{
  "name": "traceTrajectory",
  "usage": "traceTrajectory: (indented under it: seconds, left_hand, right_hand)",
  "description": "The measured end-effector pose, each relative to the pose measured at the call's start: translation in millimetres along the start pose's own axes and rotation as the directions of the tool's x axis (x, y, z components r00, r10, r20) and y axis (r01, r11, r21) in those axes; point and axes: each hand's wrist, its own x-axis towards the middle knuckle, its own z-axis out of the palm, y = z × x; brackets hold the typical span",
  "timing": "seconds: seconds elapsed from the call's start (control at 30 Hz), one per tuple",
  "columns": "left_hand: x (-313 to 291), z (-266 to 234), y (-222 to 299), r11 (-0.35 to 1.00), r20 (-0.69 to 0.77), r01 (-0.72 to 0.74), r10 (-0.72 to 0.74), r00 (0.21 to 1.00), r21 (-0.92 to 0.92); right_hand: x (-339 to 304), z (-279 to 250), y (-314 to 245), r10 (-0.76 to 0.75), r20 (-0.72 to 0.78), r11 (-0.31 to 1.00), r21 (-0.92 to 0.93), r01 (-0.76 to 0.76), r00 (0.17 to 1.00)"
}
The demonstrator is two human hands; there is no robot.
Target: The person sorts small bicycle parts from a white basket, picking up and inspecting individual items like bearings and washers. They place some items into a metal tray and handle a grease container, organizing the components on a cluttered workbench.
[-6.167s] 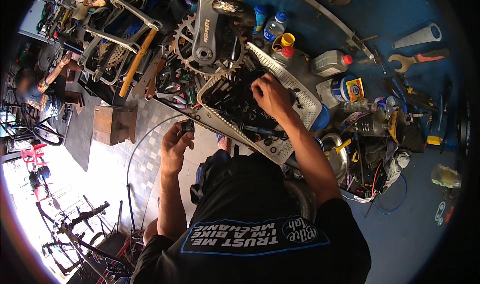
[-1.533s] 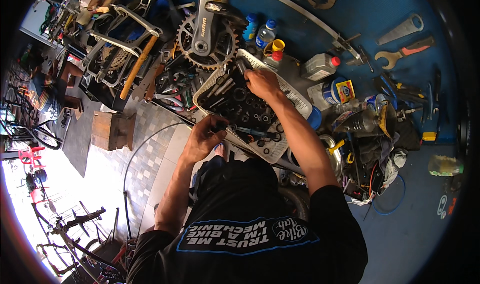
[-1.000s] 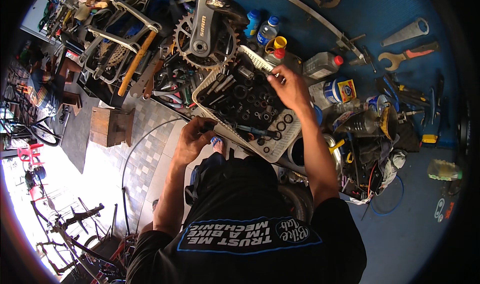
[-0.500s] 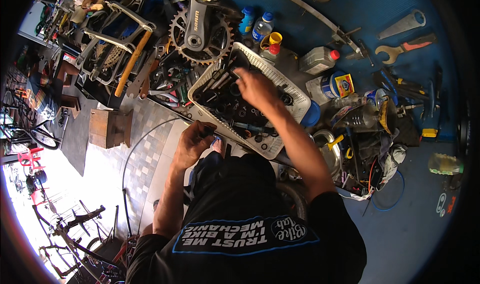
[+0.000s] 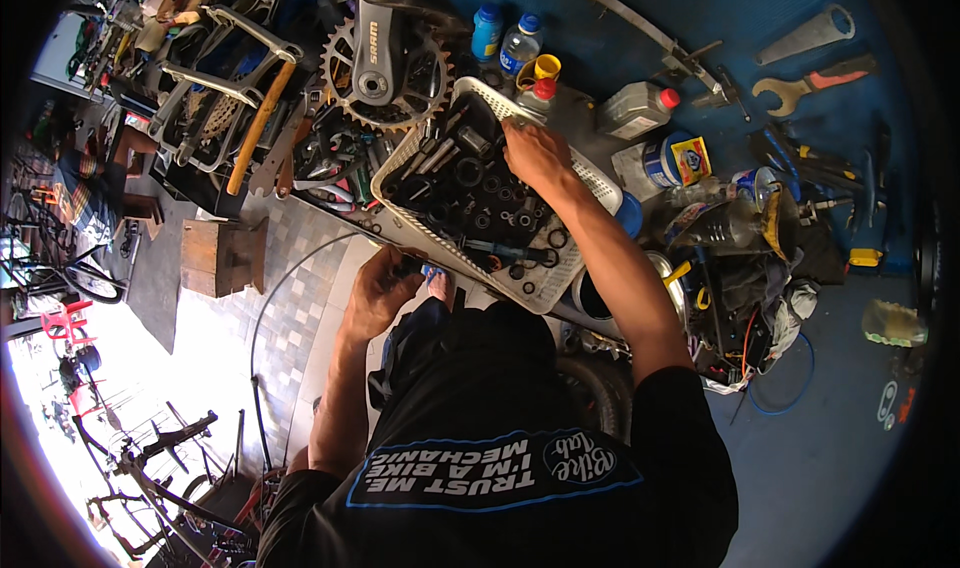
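White perforated basket, dark parts inside

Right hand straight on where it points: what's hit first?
Likely the far wall of the basket; height of the right hand is unclear, so it might pass over.

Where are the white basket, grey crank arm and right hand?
White basket [image 5: 598, 187]: head view, on its perforated side wall.
Grey crank arm [image 5: 375, 46]: head view, midway along the arm.
Right hand [image 5: 537, 154]: head view, back of the hand.
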Motion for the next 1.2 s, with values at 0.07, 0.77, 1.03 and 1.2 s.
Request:
traceTrajectory:
  seconds: [0.07,0.77,1.03,1.2]
  left_hand:
    - [0.2,-0.7,-3.9,1.0,0.024,0.013,-0.013,1.0,-0.01]
    - [-8.5,3.6,12.0,0.997,-0.044,0.078,-0.077,0.996,0.022]
    - [-13.4,4.5,13.0,0.993,-0.086,0.097,-0.103,0.991,-0.07]
    - [-12.2,8.2,14.0,0.994,-0.087,0.086,-0.092,0.992,-0.069]
  right_hand:
    - [-4.4,-4.5,2.5,0.025,0.025,0.994,-0.104,-0.022,0.999]
    - [-4.7,-27.6,-152.2,-0.123,0.611,0.992,0.046,0.12,0.782]
    - [47.6,-53.6,-115.0,-0.001,0.411,0.969,0.225,-0.1,0.912]
    - [61.1,-41.2,-109.1,0.058,0.314,0.987,0.123,-0.101,0.948]
